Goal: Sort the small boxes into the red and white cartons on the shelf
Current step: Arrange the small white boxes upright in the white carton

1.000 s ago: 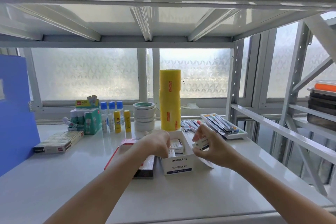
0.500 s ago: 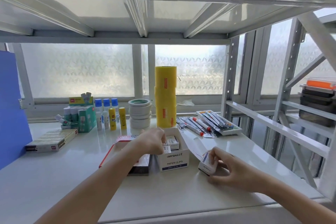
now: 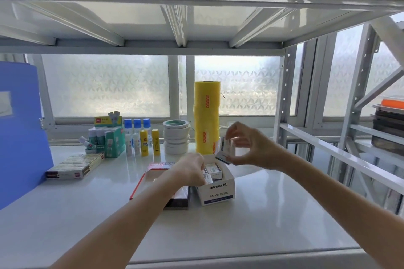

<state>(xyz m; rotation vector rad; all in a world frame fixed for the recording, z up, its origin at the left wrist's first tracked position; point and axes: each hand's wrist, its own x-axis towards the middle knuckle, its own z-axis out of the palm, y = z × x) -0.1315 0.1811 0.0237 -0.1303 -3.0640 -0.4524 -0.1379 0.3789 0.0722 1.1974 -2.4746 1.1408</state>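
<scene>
A white carton [image 3: 218, 193] marked PAPER CLIPS stands open at the middle of the shelf with small white boxes [image 3: 213, 170] inside. Left of it lies a flat red-edged carton [image 3: 140, 185], partly hidden by my left arm. My left hand [image 3: 190, 170] rests at the white carton's left rim, its fingers curled onto the boxes inside. My right hand [image 3: 251, 145] is raised above the carton's back right corner, holding a small white box [image 3: 225, 150] tilted between thumb and fingers.
Behind the cartons stand a tall yellow tape stack [image 3: 206, 120], white tape rolls [image 3: 176, 136], glue bottles and sticks [image 3: 142, 135] and a green display box [image 3: 107, 137]. A flat staple pack [image 3: 75, 166] and blue folder [image 3: 19, 129] sit left. A shelf post [image 3: 282, 98] rises right.
My right hand has lifted the small box from the shelf surface at the right up above the white carton. My left hand has stayed at the carton's left rim.
</scene>
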